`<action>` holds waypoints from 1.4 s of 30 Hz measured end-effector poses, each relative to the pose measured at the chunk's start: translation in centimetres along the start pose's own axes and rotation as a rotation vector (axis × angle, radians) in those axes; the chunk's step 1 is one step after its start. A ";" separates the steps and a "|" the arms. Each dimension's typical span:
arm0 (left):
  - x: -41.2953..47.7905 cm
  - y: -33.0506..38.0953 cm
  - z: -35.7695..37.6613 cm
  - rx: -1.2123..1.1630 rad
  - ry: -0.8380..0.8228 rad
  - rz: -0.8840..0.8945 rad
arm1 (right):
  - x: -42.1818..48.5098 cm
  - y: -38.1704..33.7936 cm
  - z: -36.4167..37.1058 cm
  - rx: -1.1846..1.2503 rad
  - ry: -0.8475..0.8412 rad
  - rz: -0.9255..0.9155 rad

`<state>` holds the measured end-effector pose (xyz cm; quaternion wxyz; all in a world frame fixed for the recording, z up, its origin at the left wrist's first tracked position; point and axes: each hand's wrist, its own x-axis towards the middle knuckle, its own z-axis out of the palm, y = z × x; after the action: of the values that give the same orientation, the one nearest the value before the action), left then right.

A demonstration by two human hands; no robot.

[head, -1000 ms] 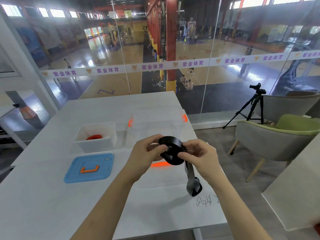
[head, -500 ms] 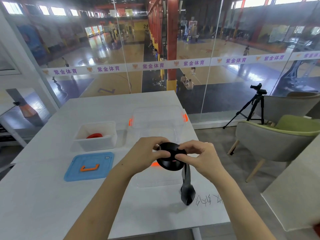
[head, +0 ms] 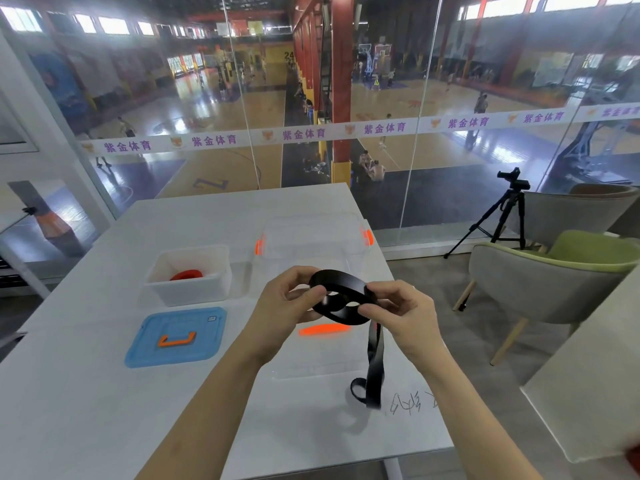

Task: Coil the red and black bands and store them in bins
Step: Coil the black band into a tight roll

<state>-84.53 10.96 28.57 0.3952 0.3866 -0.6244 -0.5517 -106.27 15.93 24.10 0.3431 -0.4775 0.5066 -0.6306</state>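
Observation:
Both hands hold the black band [head: 341, 289] above the table, partly wound into a flat coil. My left hand [head: 284, 303] pinches the coil's left side and my right hand [head: 403, 310] pinches its right side. A loose tail of the band hangs down from my right hand and ends in a loop just above the tabletop. The red band [head: 187, 274] lies coiled inside the small white bin [head: 188, 291] at the left. A clear bin with orange latches [head: 313, 237] stands behind my hands.
A blue lid with an orange handle [head: 176, 337] lies flat in front of the white bin. A clear lid with an orange handle [head: 323, 330] lies under my hands. The white table [head: 86, 410] ends at the right near a grey-green chair [head: 554, 275] and a tripod [head: 502, 216].
The coil has turned from nearly upright to lying flatter between my hands. The hanging tail has grown a little shorter and swung slightly.

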 end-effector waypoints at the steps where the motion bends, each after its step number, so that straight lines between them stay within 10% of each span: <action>1: 0.0 -0.1 -0.1 -0.001 -0.016 -0.007 | 0.0 -0.1 -0.1 0.000 0.001 0.002; 15: 0.3 1.0 0.0 0.658 -0.142 0.076 | 0.1 -1.8 -0.3 -0.239 -0.170 -0.123; 25: 0.5 0.6 0.4 0.307 0.023 0.087 | 0.5 -0.7 -0.5 0.010 -0.047 -0.022; 42: 0.8 1.2 0.1 0.556 -0.114 -0.016 | 0.7 -1.0 -0.1 -0.097 -0.111 -0.072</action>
<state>-84.98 10.41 29.81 0.2340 0.4532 -0.7699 -0.3835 -106.52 15.58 25.26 0.3242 -0.5458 0.4991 -0.5898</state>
